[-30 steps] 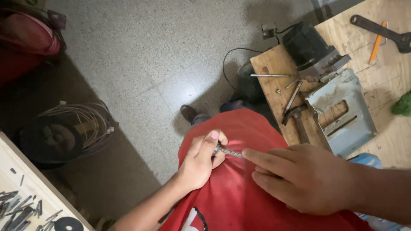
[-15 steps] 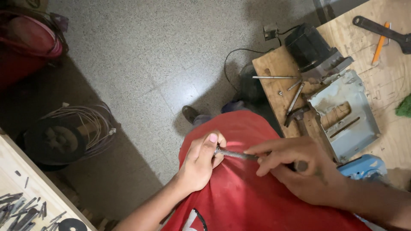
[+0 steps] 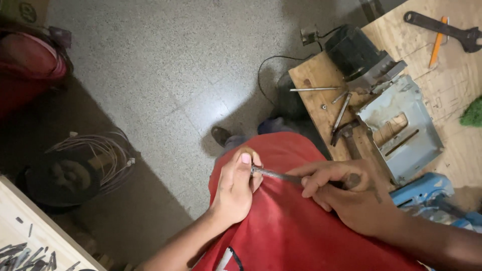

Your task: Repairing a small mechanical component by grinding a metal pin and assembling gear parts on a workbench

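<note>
Two hands meet over a red shirt point(image 3: 301, 236) in the head view. Left hand point(image 3: 236, 188) has its fingers curled shut on one end of a thin metal rod point(image 3: 276, 174), thumb on top. Right hand point(image 3: 351, 198) has its fingers closed on the rod's other end. Between them the rod lies nearly level, just above the shirt. Far right, a wooden desk point(image 3: 452, 80) carries a grey metal bracket point(image 3: 401, 125), a hammer point(image 3: 346, 135), a wrench point(image 3: 442, 30) and a black motor point(image 3: 356, 52). Left, a wire coil point(image 3: 95, 160) lies on the floor.
</note>
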